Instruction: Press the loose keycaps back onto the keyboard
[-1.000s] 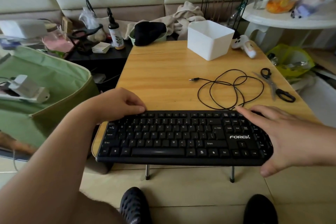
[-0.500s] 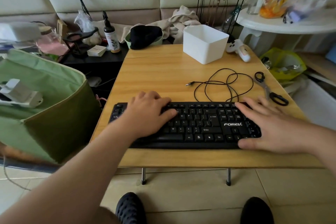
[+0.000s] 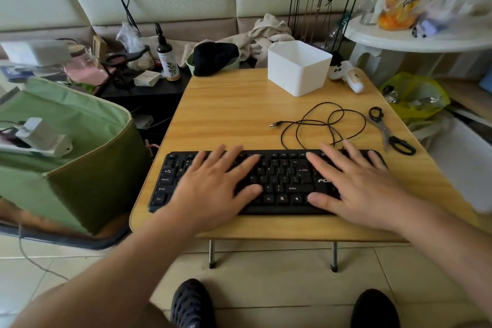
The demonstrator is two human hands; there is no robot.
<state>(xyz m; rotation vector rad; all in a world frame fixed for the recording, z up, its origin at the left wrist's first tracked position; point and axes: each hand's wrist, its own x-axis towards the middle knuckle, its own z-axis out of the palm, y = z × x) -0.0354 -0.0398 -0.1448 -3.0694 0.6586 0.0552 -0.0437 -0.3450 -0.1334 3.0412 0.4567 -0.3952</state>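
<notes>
Keyboard (image 3: 282, 181) at centre frame, near table (image 3: 226, 114) edge. Left hand (image 3: 213, 186) and right hand (image 3: 356, 184) flat on keys, fingers spread, grasping nothing. Pressing step, seemingly; next needs firm downward pressure.

White box (image 3: 298, 68), scissors (image 3: 387, 134), coiled black cable (image 3: 323, 125) on wooden table (image 3: 226, 114).
</notes>
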